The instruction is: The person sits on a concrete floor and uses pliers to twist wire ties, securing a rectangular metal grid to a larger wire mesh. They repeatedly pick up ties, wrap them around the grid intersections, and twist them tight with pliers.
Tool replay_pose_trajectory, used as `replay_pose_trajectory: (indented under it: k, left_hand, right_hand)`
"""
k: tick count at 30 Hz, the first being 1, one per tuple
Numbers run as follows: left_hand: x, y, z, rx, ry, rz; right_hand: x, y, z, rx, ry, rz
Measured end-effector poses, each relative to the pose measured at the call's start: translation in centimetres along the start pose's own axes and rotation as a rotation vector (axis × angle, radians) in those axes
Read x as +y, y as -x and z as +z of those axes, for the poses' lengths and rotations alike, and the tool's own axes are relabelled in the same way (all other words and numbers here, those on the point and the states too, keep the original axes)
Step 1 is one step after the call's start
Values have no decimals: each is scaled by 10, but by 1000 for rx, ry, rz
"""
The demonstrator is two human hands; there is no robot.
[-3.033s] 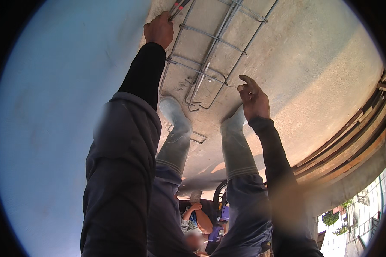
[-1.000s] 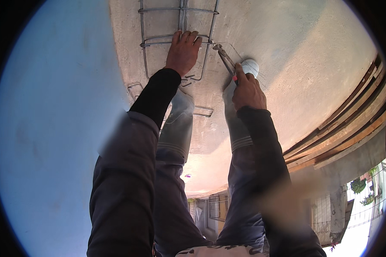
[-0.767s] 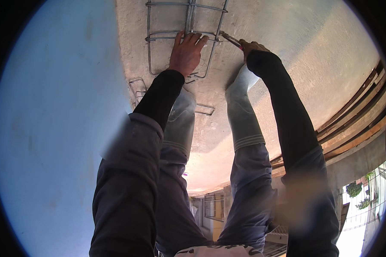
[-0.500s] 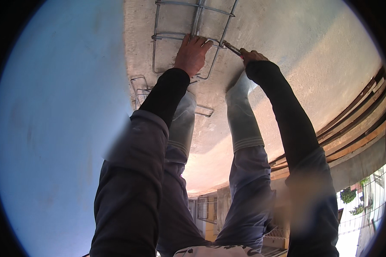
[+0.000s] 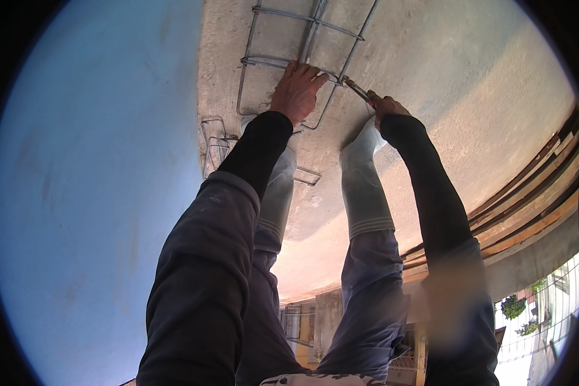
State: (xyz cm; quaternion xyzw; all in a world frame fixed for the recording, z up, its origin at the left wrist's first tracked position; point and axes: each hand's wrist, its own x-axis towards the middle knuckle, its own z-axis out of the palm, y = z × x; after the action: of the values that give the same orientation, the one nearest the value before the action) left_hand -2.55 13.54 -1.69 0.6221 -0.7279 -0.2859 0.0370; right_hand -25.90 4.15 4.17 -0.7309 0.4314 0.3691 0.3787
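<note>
A rebar cage (image 5: 361,46) of long grey bars and square stirrups lies on the concrete floor ahead of my feet. My left hand (image 5: 296,90) is closed over a stirrup and the middle bar near the cage's close end; its fingertips curl out of sight behind the steel. In my right hand (image 5: 387,108) are slim metal pincers (image 5: 357,89). Their jaws meet the crossing of the stirrup and the right-hand long bar. Any tie wire there is too small to make out.
Loose bent stirrups (image 5: 213,138) lie by my left boot (image 5: 278,193), and another stirrup end (image 5: 307,175) shows between my boots. A blue wall (image 5: 103,193) rises along the left. Stacked timber boards (image 5: 534,193) line the right side.
The cage and both hands sit slightly lower and farther right in the picture. My grip on the cage and the pincers' place at the crossing stay much the same.
</note>
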Motion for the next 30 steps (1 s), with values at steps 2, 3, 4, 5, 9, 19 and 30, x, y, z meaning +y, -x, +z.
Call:
replay_pose_trajectory:
  k: [2, 3, 4, 5, 9, 19, 30]
  left_hand:
    - [1, 1, -1, -9, 14, -11]
    - [1, 1, -1, -22, 16, -18]
    - [1, 2, -2, -35, 18, -26]
    - [1, 2, -3, -43, 7, -30]
    - [5, -1, -2, 2, -32, -18]
    - [-1, 4, 3, -38, -5, -24]
    - [-2, 2, 7, 32, 5, -28]
  right_hand:
    - [2, -1, 0, -12, 3, -8]
    - [2, -2, 1, 11, 8, 4]
    - [3, -3, 2, 34, 12, 15]
    - [1, -4, 3, 26, 8, 14]
    - [13, -9, 8, -18, -10, -10]
    - [-2, 20, -17, 134, 230, -49]
    - [-16, 20, -36, 335, 609, -296]
